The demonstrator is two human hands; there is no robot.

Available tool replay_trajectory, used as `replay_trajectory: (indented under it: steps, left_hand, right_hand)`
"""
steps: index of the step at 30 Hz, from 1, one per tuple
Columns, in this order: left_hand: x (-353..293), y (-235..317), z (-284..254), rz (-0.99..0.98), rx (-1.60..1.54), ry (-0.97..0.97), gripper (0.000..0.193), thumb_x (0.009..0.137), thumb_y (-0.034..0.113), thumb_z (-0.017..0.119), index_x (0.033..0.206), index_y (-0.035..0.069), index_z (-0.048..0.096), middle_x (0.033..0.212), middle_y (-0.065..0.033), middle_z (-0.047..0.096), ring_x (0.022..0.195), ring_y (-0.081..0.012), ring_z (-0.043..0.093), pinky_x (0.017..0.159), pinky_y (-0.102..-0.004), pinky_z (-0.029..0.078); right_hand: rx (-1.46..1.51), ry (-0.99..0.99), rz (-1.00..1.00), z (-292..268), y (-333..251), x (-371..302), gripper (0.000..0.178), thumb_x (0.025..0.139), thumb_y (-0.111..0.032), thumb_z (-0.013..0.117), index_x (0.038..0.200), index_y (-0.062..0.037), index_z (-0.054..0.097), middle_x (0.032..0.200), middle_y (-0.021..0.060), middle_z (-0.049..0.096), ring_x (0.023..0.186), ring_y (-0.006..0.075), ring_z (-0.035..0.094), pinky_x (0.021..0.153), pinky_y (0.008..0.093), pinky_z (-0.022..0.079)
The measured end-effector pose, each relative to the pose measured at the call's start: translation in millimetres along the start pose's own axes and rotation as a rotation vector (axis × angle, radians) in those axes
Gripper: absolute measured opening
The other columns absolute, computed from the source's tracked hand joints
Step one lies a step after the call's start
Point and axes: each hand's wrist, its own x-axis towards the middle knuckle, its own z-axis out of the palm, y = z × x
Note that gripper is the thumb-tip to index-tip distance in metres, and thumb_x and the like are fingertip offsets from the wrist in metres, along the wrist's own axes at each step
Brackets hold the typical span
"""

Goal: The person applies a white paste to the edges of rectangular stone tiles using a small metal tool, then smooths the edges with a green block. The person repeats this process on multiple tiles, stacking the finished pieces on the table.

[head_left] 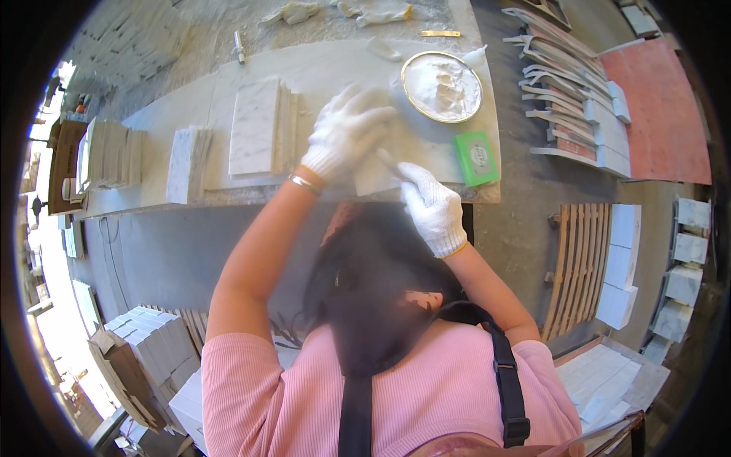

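Note:
My left hand [349, 131], in a white knit glove, hovers over or rests on the bench; which of the two I cannot tell. It is slightly blurred, with its fingers stretched toward the right and nothing visible in them. Closed around a thin grey scraper [389, 162] is my right hand [434, 207], also gloved. The scraper points up and left over a pale marble tile [371, 181] at the bench's near edge. Beyond my right hand stands a round tin of white paste [442, 87] with a gold rim. A green box [476, 158] lies just below the tin.
Left of my hands, stacked marble tiles [255, 126] stand on the bench [213, 91], with more stacks farther left. A marker-like stick [239, 47] and crumpled gloves [373, 11] lie toward the far side. Pallets [582, 266] and stacked tiles line the floor at right.

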Motion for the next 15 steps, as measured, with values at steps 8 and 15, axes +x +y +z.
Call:
replay_trajectory:
  steps: [8, 15]
  left_hand:
    - [-3, -3, 2, -0.022, -0.04, -0.015, 0.036, 0.097, 0.03, 0.067, 0.133, 0.025, 0.072, 0.152, -0.0185, 0.058, 0.141, -0.0462, 0.051, 0.115, -0.0551, 0.044]
    - [-4, -2, 3, -0.059, 0.005, -0.002, 0.037, 0.098, 0.03, 0.066, 0.134, 0.026, 0.073, 0.151, -0.0181, 0.058, 0.142, -0.0453, 0.05, 0.116, -0.0543, 0.043]
  right_hand:
    - [-0.05, -0.03, 0.066, -17, -3, -5, 0.032, 0.097, -0.008, 0.071, 0.129, -0.0079, 0.073, 0.086, 0.0106, 0.078, 0.07, 0.0164, 0.074, 0.069, 0.0307, 0.059]
    - [-0.048, 0.0, -0.085, 10, -23, -12, 0.028, 0.095, -0.012, 0.073, 0.123, -0.0119, 0.074, 0.102, 0.0197, 0.077, 0.089, 0.038, 0.075, 0.08, 0.0437, 0.06]
